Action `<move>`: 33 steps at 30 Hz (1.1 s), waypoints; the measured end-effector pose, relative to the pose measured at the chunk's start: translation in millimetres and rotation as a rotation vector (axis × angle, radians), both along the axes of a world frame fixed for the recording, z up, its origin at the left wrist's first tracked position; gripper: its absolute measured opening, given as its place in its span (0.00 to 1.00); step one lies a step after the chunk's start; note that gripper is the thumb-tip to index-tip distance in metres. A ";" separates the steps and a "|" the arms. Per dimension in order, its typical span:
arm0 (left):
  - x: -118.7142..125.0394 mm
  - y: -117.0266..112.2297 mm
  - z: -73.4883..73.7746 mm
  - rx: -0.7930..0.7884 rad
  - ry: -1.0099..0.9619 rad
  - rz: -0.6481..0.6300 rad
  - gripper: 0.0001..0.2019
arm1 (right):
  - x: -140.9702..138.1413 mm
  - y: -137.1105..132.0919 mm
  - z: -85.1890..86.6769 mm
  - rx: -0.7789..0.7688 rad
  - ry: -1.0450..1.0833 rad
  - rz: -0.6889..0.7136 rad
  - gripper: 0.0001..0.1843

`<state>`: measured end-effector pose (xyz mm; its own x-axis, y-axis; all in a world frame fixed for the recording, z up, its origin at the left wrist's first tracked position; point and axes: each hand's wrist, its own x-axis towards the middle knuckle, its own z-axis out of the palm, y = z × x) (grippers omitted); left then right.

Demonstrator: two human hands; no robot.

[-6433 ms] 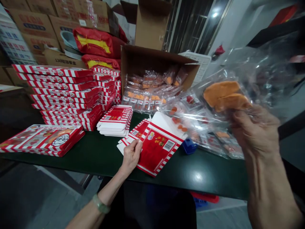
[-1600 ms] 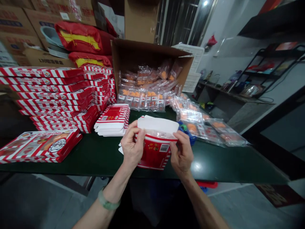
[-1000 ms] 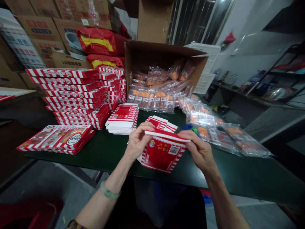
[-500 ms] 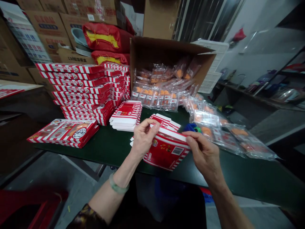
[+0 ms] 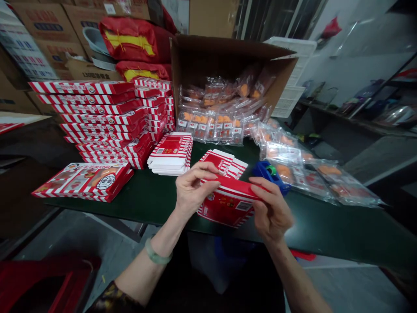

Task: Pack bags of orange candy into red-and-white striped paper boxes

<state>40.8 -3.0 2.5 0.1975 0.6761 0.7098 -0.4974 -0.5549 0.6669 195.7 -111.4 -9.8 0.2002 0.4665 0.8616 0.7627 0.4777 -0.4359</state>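
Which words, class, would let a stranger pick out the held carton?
Find the near edge of the green table. Between the left hand and right hand is a red striped carton. Unlike cartons lying behind it, this one is held.

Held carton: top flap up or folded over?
The flap is folded over: its red outside shows between left hand and right hand. Whether tucked, cannot tell.

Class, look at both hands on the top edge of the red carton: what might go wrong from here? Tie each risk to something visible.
1. The left hand and right hand pinch the red carton near its top corners; uneven pressure might crease it.
2. The right hand is close to the blue object and might knock it.
3. The tall box stack has uneven edges; a bump might topple it.
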 end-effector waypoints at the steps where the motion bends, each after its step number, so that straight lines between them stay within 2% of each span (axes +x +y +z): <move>1: -1.2 -0.8 0.4 0.030 0.009 0.008 0.05 | -2.3 3.3 -3.9 0.025 0.020 -0.018 0.10; 6: -2.0 0.3 -0.9 0.185 0.056 0.114 0.09 | -8.5 11.9 -6.3 0.033 0.097 0.011 0.11; 9: 1.9 -0.5 -3.7 0.187 0.064 0.173 0.10 | 5.8 6.2 2.1 -0.081 0.115 0.076 0.14; 11: 2.2 -4.1 -4.1 0.186 0.078 0.227 0.10 | 27.4 2.0 7.5 -0.206 0.286 0.034 0.19; 14: -4.1 -11.0 -0.9 0.167 0.066 0.415 0.10 | 73.7 5.1 8.0 -0.363 0.599 -0.240 0.15; 17: -14.2 -14.4 3.6 0.112 0.017 0.659 0.10 | 123.1 17.3 -0.7 -0.485 0.642 -0.359 0.15; 18: -16.7 -14.5 4.0 0.109 0.024 0.704 0.10 | 138.7 20.2 -3.4 -0.508 0.636 -0.385 0.15; 21: -18.8 -13.7 0.0 0.169 0.120 0.696 0.11 | 180.5 19.5 -4.9 -0.619 0.609 -0.482 0.14; 24: -14.9 -13.5 -7.7 0.221 0.183 0.648 0.12 | 207.5 12.2 1.2 -0.863 0.587 -0.509 0.13; 29: -11.5 -13.7 -12.6 0.251 0.168 0.650 0.12 | 210.5 23.5 5.7 -1.259 0.607 -0.438 0.11; 33: -11.9 -11.8 -10.5 0.259 0.163 0.643 0.12 | 203.9 40.6 5.6 -1.380 0.695 -0.415 0.13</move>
<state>28.8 -14.8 -8.0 -0.0665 0.5081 0.8587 0.0766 -0.8555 0.5121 399.6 -70.8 -4.2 0.6609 0.5909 -0.4627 0.2115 -0.7382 -0.6406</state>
